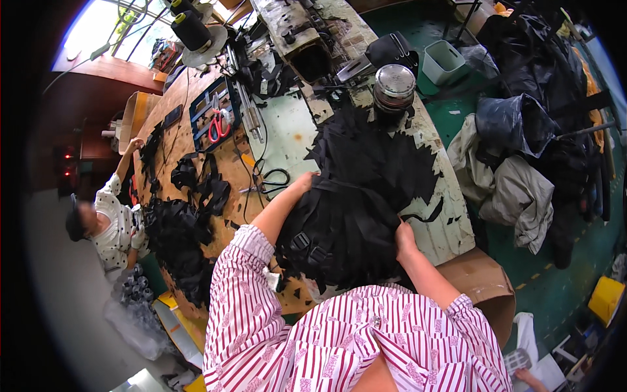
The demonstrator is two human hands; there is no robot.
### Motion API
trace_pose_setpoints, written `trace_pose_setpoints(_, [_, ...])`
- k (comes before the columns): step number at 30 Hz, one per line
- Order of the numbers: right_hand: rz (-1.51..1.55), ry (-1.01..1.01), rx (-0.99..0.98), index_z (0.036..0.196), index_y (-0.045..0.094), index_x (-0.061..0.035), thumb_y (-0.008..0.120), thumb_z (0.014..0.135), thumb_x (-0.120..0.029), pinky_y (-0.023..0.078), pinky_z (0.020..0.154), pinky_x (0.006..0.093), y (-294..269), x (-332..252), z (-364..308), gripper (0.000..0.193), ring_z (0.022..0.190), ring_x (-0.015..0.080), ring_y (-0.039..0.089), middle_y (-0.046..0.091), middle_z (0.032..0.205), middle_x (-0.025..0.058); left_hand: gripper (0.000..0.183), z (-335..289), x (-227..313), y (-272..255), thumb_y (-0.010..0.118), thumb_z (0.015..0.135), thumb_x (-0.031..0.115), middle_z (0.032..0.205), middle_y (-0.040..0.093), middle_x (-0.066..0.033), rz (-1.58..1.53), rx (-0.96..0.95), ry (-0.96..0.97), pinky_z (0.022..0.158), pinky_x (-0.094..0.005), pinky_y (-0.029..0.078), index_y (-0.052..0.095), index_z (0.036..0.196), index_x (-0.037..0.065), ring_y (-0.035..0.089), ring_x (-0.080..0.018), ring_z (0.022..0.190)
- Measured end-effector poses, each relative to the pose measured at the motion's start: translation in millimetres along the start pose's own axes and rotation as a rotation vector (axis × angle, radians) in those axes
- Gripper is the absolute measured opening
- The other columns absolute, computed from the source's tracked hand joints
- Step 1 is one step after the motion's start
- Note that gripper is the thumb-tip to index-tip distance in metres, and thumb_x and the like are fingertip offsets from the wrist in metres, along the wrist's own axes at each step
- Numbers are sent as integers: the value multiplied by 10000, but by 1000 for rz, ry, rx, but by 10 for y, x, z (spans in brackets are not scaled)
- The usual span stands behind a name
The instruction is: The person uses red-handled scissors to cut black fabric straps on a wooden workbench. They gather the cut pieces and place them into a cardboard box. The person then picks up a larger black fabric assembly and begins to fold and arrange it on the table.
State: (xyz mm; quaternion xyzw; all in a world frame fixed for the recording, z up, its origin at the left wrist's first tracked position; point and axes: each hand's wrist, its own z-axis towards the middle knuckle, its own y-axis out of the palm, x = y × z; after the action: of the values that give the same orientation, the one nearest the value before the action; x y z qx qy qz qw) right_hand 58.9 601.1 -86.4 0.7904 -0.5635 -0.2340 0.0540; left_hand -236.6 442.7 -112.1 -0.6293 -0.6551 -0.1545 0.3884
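A large heap of black fabric [353, 215] with straps lies on the table in front of me. Two plastic buckles [300, 242] show at its lower left. At the heap's upper left, my left hand [305, 181] is closed on the fabric beside a flat strap [349, 189]. My right hand [404, 240] pinches the fabric along its right edge; some of its fingers are hidden behind the cloth. Black-handled scissors [274, 181] rest on the table just left of my left hand. Jagged black fabric pieces [385, 153] spread out beyond the heap.
A sewing machine [304, 46] stands at the back, beside a round-lidded jar [394, 85]. Red-handled scissors [219, 125] lie in a blue tray [199, 108]. Black scraps [179, 228] pile up at left, near another person [111, 215]. A cardboard box [480, 281] sits at right.
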Motion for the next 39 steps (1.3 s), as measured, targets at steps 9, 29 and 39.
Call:
trace_pose_setpoints(9, [-136, 15, -250, 1280, 443, 15, 540, 873, -323, 418, 954, 330, -9, 80, 107, 538, 1117, 236, 522, 529, 1226, 153, 362, -145, -160, 185, 663, 744, 124, 1058, 649, -78, -89, -308, 49, 810, -306, 475, 612, 1078, -7, 578, -134, 927])
trace_pose_setpoints(29, [-626, -155, -297, 1245, 496, -2, 575, 855, -329, 417, 948, 313, -15, -20, 462, 515, 1085, 201, 540, 561, 1192, 128, 394, -225, 53, 850, 664, 762, 136, 1092, 609, -76, -247, 27, -74, 799, -318, 474, 574, 1124, 8, 551, -154, 947])
trace_pose_setpoints(39, [-935, -280, -81, 1243, 496, -1, 568, 860, -329, 418, 946, 313, -816, -255, 278, 510, 1085, 202, 541, 561, 1194, 128, 362, -122, 242, 1149, 649, 773, 142, 1063, 611, -76, -310, 225, 25, 778, -319, 475, 578, 1104, 13, 554, -158, 915])
